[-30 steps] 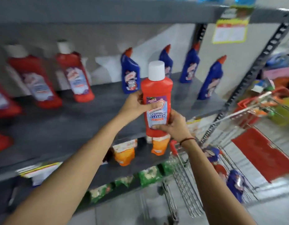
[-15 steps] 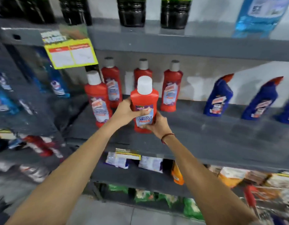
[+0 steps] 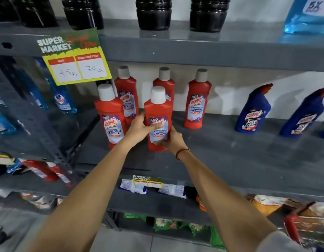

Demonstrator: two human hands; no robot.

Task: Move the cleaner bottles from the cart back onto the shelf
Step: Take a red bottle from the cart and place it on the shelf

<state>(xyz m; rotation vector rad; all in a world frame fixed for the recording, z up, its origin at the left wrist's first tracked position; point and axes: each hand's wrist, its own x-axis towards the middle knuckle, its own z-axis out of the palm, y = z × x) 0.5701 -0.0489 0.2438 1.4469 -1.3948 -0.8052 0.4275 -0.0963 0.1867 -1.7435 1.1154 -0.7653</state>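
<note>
Two hands are on one red cleaner bottle [image 3: 158, 124], and that is where we begin. Our left hand [image 3: 141, 129] is curled round the bottle's left side, with the thumb laid across the front label. Our right hand [image 3: 171, 138] cups the lower right edge, fingers wrapped round the body near the base; a thin red band [image 3: 182, 153] circles that wrist. Both hands are closed on the bottle, which stands upright with its white cap on top. Its base is at the grey shelf [image 3: 230, 153], though we cannot tell whether it is fully set down.

Just to the left stands another red bottle [image 3: 110, 115] of the same kind, close to our left hand. Behind, along the back of the shelf, we see three more red bottles: one at back left [image 3: 127, 99], one directly behind the held bottle and partly hidden by it [image 3: 164, 82], and one at back right [image 3: 197, 100], which stands apart. Further right on the same shelf are two blue bottles with red angled spouts [image 3: 253, 111], the second cut off at the frame edge [image 3: 303, 115].

A yellow and green price tag [image 3: 75, 59] hangs from the edge of the shelf above, where dark bottles [image 3: 154, 13] stand in a row. Below our arms, the lower shelf holds white packets [image 3: 137, 187].
</note>
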